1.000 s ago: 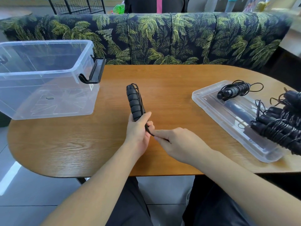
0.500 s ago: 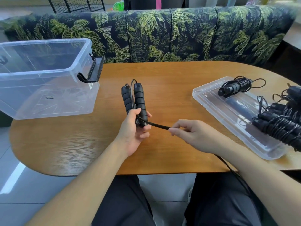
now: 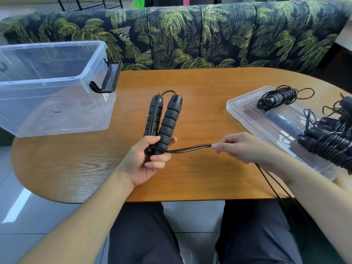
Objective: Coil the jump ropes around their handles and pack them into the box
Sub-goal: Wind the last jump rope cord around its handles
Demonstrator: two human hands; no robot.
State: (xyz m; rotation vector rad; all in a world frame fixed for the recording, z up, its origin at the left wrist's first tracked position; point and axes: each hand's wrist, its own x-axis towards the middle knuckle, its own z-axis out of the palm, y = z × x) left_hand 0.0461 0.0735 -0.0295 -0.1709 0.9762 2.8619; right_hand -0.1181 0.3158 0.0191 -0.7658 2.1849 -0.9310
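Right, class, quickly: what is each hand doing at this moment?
Left hand: holding the two jump rope handles together near their lower ends.
Right hand: pinching the doubled rope, stretched out from the handles.

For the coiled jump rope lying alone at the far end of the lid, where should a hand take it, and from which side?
Grip the coiled jump rope around its wrapped middle, coming from above. It lies flat on the clear lid, handle ends pointing left; the cord turns bunch there, and a loose loop trails off to the right.

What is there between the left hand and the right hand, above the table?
In the head view, a doubled black rope stretches from the handles in the left hand to the right hand; under it, bare table.
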